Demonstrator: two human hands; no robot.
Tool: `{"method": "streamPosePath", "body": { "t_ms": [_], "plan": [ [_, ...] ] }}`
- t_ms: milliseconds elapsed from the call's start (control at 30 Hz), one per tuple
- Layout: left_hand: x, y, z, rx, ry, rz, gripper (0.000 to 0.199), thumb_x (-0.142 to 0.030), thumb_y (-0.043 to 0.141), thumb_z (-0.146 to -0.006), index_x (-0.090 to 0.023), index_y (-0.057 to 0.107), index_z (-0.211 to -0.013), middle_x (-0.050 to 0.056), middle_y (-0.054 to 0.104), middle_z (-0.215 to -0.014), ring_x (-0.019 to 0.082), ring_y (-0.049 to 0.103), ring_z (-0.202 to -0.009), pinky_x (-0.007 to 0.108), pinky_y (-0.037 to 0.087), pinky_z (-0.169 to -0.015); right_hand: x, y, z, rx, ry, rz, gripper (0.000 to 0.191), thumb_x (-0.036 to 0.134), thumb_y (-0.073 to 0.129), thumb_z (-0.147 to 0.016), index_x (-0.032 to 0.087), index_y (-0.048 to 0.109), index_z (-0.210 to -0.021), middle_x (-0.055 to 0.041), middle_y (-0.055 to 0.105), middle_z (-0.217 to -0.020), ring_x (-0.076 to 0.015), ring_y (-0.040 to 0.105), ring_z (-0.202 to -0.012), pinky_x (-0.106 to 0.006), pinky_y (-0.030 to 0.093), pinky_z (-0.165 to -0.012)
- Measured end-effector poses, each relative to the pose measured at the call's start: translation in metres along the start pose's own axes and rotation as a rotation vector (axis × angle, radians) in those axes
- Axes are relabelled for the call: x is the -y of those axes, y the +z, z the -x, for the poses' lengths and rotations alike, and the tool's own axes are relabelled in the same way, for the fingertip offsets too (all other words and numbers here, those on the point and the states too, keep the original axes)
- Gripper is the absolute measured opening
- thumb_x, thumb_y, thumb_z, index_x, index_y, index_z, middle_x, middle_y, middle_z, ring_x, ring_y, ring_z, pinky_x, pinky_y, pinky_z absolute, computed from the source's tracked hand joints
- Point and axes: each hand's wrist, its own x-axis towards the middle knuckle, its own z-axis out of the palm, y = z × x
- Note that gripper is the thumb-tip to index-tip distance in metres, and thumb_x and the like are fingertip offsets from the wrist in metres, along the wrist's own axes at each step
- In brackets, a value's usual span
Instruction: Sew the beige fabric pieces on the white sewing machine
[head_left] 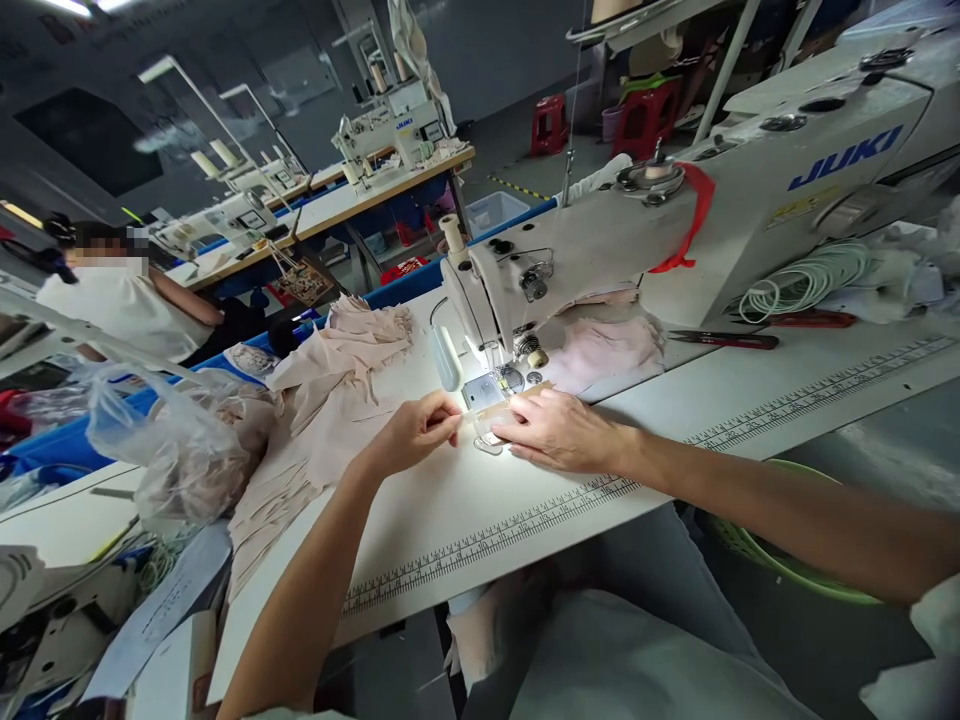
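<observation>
Just in front of the presser foot of a white sewing machine (pixel 517 290), a narrow beige strip, seemingly fabric, (pixel 493 408) lies across the lit needle area. My left hand (pixel 416 430) is closed in a pinch at the strip's left end, left of the needle plate (pixel 480 391). My right hand (pixel 559 430) lies with fingers stretched out over the strip's right part, pressing near the plate; what is under its palm is hidden. A pale pink fabric piece (pixel 607 350) rests behind that hand, under the machine arm.
Left of the machine lies a heap of pale pink fabric pieces (pixel 330 370), beside a filled plastic bag (pixel 202 440). Dark-handled snips (pixel 724 340) and coiled pale cord (pixel 810 275) lie at right. A printed ruler (pixel 487 545) runs along the table front. Another person (pixel 127 300) sits at far left.
</observation>
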Motion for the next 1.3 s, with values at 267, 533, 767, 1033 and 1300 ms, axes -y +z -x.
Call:
{"method": "streamPosePath", "body": {
  "t_ms": [267,533,767,1033,1300],
  "plan": [
    [0.0,0.048,-0.025,-0.081,-0.104,0.072,0.019,-0.037,0.058,-0.087,-0.022,0.061,-0.075,0.002,0.072,-0.075,0.017,0.064,-0.067,0.028,0.048,-0.062,0.002,0.012,0.007,-0.083,0.016,0.101,0.028,0.032,0.042,-0.107,0.017,0.065,-0.102,-0.0053,0.058,-0.09,-0.0163,0.041,-0.076,-0.033,0.022,-0.068],
    [0.007,0.053,-0.032,-0.113,-0.173,-0.093,0.014,-0.031,0.057,-0.084,-0.023,0.061,-0.074,0.0,0.07,-0.073,0.016,0.059,-0.065,0.026,0.044,-0.059,0.001,0.013,0.01,-0.163,0.021,0.073,0.025,0.026,0.044,-0.105,0.017,0.064,-0.095,-0.0041,0.058,-0.087,-0.016,0.04,-0.073,-0.033,0.024,-0.068],
    [0.006,0.056,-0.034,-0.153,-0.211,-0.136,0.015,-0.031,0.058,-0.084,-0.023,0.058,-0.071,-0.001,0.07,-0.07,0.016,0.059,-0.064,0.027,0.043,-0.059,-0.005,0.013,0.014,-0.16,0.078,-0.002,0.036,0.026,0.037,-0.107,0.017,0.064,-0.086,-0.0043,0.057,-0.082,-0.0176,0.039,-0.074,-0.034,0.03,-0.073],
    [0.002,0.061,-0.033,-0.175,-0.269,-0.127,0.017,-0.029,0.059,-0.085,-0.023,0.057,-0.069,-0.002,0.07,-0.068,0.017,0.062,-0.065,0.028,0.042,-0.061,0.0,0.009,0.009,-0.1,0.122,-0.017,0.03,0.028,0.039,-0.107,0.018,0.067,-0.099,-0.0053,0.058,-0.09,-0.017,0.038,-0.073,-0.034,0.027,-0.072],
    [-0.008,0.062,-0.023,-0.303,-0.041,-0.412,0.011,-0.024,0.06,-0.091,-0.023,0.063,-0.081,0.005,0.073,-0.089,0.023,0.066,-0.083,0.035,0.05,-0.072,0.006,0.012,0.006,-0.087,0.096,0.084,0.03,0.021,0.038,-0.106,0.016,0.064,-0.09,-0.0046,0.058,-0.084,-0.0157,0.036,-0.069,-0.034,0.02,-0.066]
  ]
}}
